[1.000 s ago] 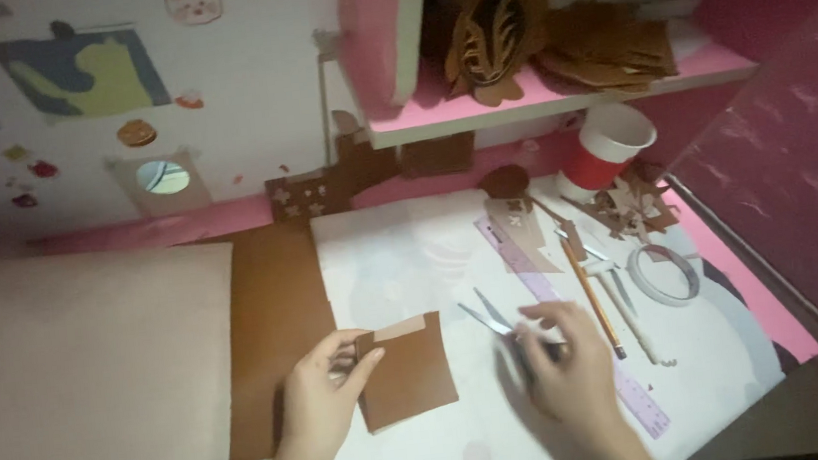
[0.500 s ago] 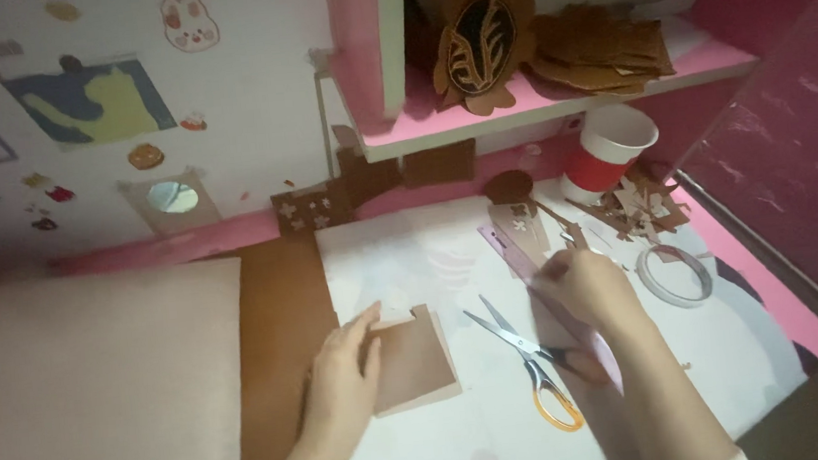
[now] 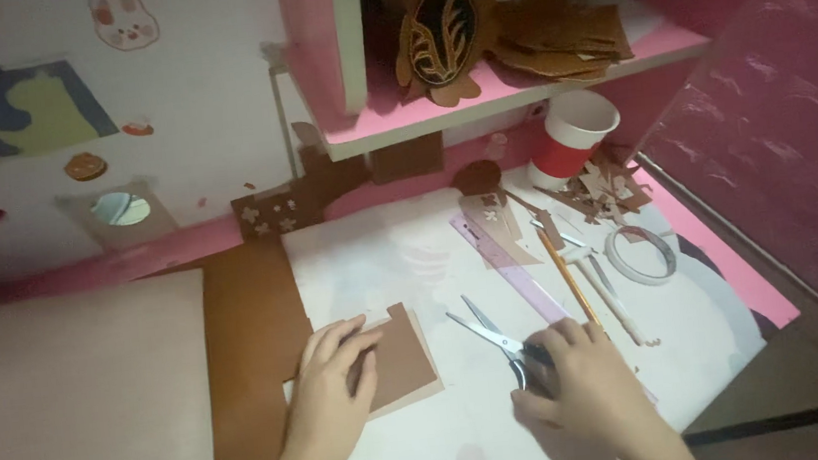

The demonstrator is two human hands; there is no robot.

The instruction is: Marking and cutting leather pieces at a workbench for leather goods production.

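Pinning card flat, grabbing scissors

Left hand (image 3: 330,393) spread open and pressed palm-down on the brown card (image 3: 397,361), probably to keep it from sliding on the white sheet (image 3: 392,262); not gripping, just resting flat with fingers on the card's top edge. Right hand (image 3: 584,388) curled over the handles of the scissors (image 3: 494,337), closed around them, blades shut and pointing up-left toward the card but not touching it. Scissors lying low on the desk (image 3: 766,301), just right of the card, so within easy reach of the cutting hand. Bigger brown sheet (image 3: 248,325) tucked under the card's left side. Purple ruler (image 3: 512,265), pencil (image 3: 574,279) and tape roll (image 3: 641,255) parked to the right, out of the working patch. Red cup (image 3: 570,139) back by the wall, under the pink shelf (image 3: 515,85) with card cutouts stacked on it
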